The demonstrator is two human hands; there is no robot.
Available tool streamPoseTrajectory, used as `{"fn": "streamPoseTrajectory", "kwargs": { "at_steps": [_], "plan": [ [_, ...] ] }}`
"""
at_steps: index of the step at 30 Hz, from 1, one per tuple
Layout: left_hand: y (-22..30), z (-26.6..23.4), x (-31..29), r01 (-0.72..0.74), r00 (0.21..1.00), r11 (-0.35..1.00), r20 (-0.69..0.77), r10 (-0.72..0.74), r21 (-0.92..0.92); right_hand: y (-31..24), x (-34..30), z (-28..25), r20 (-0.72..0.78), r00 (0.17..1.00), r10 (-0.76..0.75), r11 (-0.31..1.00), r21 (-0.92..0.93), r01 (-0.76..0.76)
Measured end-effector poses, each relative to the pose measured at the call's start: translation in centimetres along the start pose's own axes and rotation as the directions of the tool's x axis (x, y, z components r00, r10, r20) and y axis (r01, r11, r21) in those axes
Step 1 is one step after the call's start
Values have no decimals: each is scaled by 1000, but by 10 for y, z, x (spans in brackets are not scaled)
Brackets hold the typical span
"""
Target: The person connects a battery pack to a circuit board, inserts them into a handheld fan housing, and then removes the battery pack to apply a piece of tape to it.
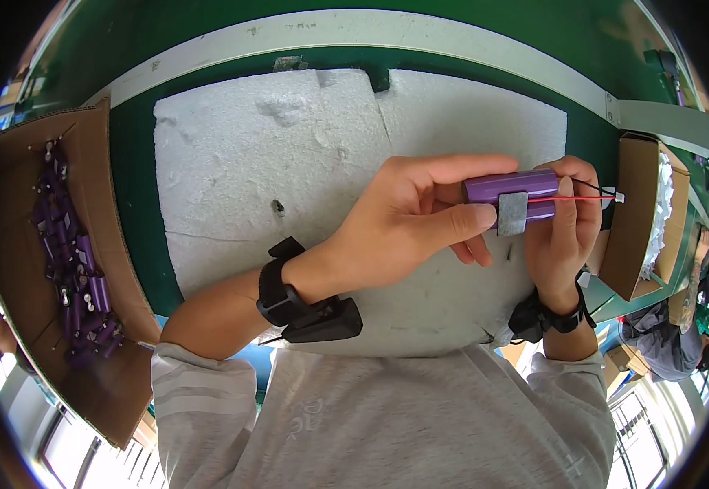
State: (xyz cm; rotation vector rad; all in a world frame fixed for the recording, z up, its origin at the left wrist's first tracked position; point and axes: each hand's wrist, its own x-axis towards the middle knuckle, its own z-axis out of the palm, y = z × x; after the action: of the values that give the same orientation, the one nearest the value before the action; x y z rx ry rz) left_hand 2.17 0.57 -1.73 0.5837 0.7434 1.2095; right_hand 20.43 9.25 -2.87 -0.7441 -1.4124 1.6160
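Note:
A purple battery pack of side-by-side cylindrical cells is held between both my hands, above the right part of the white foam board. Around its middle lies a grey strip. Red and black wires run from its right end to a small white connector. My left hand grips the pack's left end, thumb on the near side and index finger along the far side. The fingers of my right hand close on the right end, by the wires. Part of the pack is hidden behind the fingers.
The white foam board covers much of the green bench. At the left, a cardboard box holds several purple battery packs. On the right stands another cardboard box with white pieces inside. A pale rail crosses the far side. Another person is beyond the right box.

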Motion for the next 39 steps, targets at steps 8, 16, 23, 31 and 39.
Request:
{"fn": "streamPoseTrajectory", "kwargs": {
  "at_steps": [8, 16, 23, 31, 39],
  "plan": [
    [-1, 0, 0, -11, 1000, 1000, 20, 11, 22, 1, 1, -1, 31, 1000, -6, 1000, 9, 6],
    [0, 0, -1, -4, 1000, 1000, 18, 4, 11, 0, 0, -1, 44, 999, -7, 1000, 11, 7],
    [1, -1, 0, 5, 1000, 1000, 30, -4, -20, 0, -2, -3, 26, 999, 18, 1000, -5, -18],
    [2, -1, 1, 9, 999, 1000, 40, -8, -23, 1, -2, -2, 2, 1000, 27, 999, -29, -27],
    [0, 3, 0, -17, 999, 1000, 45, 16, 24, -1, -3, -3, 0, 1000, 29, 998, -56, -29]
  ]
}}
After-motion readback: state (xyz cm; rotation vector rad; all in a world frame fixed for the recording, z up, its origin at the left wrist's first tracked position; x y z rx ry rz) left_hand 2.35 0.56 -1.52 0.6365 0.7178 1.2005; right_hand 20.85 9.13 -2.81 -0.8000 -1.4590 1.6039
